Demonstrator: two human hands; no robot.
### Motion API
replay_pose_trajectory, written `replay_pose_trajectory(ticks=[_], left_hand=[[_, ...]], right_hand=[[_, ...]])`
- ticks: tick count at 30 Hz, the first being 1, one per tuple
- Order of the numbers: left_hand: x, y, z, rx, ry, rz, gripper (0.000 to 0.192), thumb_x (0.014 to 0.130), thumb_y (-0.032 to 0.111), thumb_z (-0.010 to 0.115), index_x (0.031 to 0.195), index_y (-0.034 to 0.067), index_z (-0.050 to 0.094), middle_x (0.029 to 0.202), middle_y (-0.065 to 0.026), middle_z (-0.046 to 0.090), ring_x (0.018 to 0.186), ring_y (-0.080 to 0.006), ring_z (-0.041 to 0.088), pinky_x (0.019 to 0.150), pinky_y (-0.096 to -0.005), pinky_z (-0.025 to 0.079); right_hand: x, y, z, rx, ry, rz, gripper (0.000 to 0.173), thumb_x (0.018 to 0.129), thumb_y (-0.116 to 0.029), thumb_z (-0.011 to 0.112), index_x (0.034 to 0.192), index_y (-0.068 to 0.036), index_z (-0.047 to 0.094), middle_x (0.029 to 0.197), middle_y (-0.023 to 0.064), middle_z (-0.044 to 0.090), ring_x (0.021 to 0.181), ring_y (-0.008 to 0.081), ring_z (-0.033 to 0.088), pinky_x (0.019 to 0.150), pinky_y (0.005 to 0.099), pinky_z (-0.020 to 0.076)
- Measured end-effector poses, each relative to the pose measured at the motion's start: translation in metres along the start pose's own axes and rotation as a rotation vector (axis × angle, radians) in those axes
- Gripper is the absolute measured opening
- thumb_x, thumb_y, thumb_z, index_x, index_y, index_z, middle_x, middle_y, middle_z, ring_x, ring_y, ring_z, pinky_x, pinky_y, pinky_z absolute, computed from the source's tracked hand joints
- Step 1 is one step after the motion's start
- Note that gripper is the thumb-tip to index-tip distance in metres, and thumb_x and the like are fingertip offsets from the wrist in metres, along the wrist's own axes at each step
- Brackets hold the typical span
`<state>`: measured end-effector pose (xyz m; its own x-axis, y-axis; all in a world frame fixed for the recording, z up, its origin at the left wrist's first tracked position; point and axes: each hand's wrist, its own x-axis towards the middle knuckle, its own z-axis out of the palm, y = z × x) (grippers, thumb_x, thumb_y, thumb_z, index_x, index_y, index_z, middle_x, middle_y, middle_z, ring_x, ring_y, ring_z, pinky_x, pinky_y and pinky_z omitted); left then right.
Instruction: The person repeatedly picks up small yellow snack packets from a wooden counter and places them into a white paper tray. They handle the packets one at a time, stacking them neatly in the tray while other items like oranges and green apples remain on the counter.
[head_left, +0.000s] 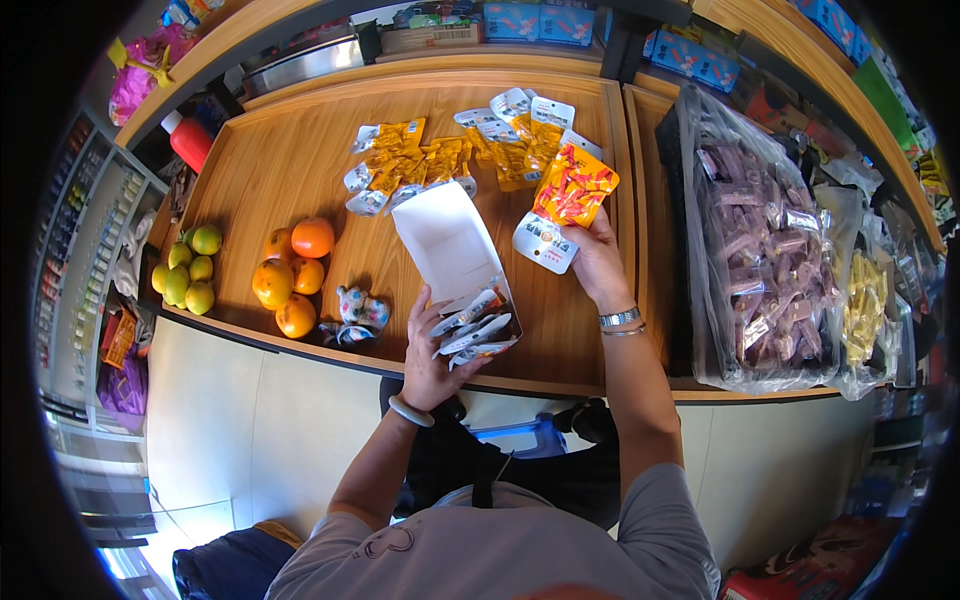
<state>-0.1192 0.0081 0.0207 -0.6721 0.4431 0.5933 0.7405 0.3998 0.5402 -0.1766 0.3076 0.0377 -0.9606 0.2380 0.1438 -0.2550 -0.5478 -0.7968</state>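
Note:
My left hand (437, 352) holds the near end of a white cardboard box (448, 236), which stands tilted over the wooden tray. Several snack packets (474, 330) stand in the box's near end, beside my left fingers. An orange and white snack packet (574, 187) is gripped in my right hand (600, 259), to the right of the box. Behind it, a loose group of orange and white packets (514, 142) lies fanned out on the wood. Another pile of such packets (401, 165) lies beyond the box's far end, slightly left.
Orange persimmon-like fruits (294, 279) and green fruits (187, 270) sit at the left of the wooden tray (360, 97). A small patterned cloth item (360, 315) lies near its front edge. At right stands a plastic-lined crate of purple wrapped sweets (776, 262). Shelving edges cross the back.

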Motion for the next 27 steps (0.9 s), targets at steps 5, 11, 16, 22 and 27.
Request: replay_pose_trajectory(ticks=[5, 11, 16, 22, 27], left_hand=[[-0.0004, 0.0013, 0.0021, -0.118, -0.008, -0.072, 0.102, 0.068, 0.022, 0.097, 0.145, 0.008, 0.032, 0.140, -0.0169, 0.054, 0.140, -0.0437, 0.044, 0.115, -0.0527, 0.040], [-0.0004, 0.0001, 0.0004, -0.069, -0.024, -0.027, 0.112, 0.070, 0.019, 0.097, 0.152, 0.003, 0.023, 0.140, -0.0172, 0.054, 0.135, -0.0366, 0.051, 0.113, -0.0462, 0.044], [-0.0030, -0.0008, 0.0036, -0.104, 0.012, -0.074, 0.090, 0.068, 0.026, 0.098, 0.137, 0.012, 0.042, 0.142, -0.0163, 0.054, 0.147, -0.0508, 0.035, 0.116, -0.0583, 0.037], [-0.0014, -0.0026, 0.0009, -0.077, 0.024, -0.009, 0.094, 0.072, 0.023, 0.096, 0.147, 0.009, 0.041, 0.143, -0.0182, 0.054, 0.139, -0.0356, 0.051, 0.121, -0.0470, 0.034], [-0.0006, -0.0012, -0.0010, 0.022, 0.016, 0.027, 0.090, 0.069, 0.025, 0.097, 0.139, 0.011, 0.044, 0.141, -0.0155, 0.056, 0.146, -0.0452, 0.039, 0.117, -0.0538, 0.038]], right_hand=[[-0.0005, -0.0011, 0.0047, -0.075, 0.014, -0.024, 0.056, 0.099, 0.005, 0.061, 0.150, -0.013, 0.047, 0.136, 0.0055, 0.065, 0.120, 0.0141, 0.064, 0.100, 0.0324, 0.0542], [0.0015, 0.0012, 0.0014, -0.187, -0.082, -0.043, 0.057, 0.098, -0.005, 0.070, 0.150, -0.016, 0.050, 0.136, 0.0043, 0.065, 0.116, 0.0113, 0.064, 0.098, 0.0307, 0.0540], [0.0034, 0.0004, 0.0027, -0.164, 0.016, -0.011, 0.053, 0.096, -0.004, 0.072, 0.144, -0.012, 0.052, 0.126, 0.0055, 0.068, 0.112, 0.0148, 0.067, 0.092, 0.0322, 0.0572], [-0.0027, -0.0063, 0.0061, -0.025, 0.064, 0.055, 0.048, 0.093, 0.002, 0.072, 0.138, -0.009, 0.056, 0.124, 0.0065, 0.068, 0.112, 0.0193, 0.068, 0.093, 0.0367, 0.0588], [0.0041, -0.0019, 0.0008, -0.031, 0.195, -0.017, 0.043, 0.090, 0.000, 0.076, 0.130, -0.008, 0.061, 0.122, 0.0059, 0.070, 0.111, 0.0195, 0.069, 0.097, 0.0374, 0.0574]])
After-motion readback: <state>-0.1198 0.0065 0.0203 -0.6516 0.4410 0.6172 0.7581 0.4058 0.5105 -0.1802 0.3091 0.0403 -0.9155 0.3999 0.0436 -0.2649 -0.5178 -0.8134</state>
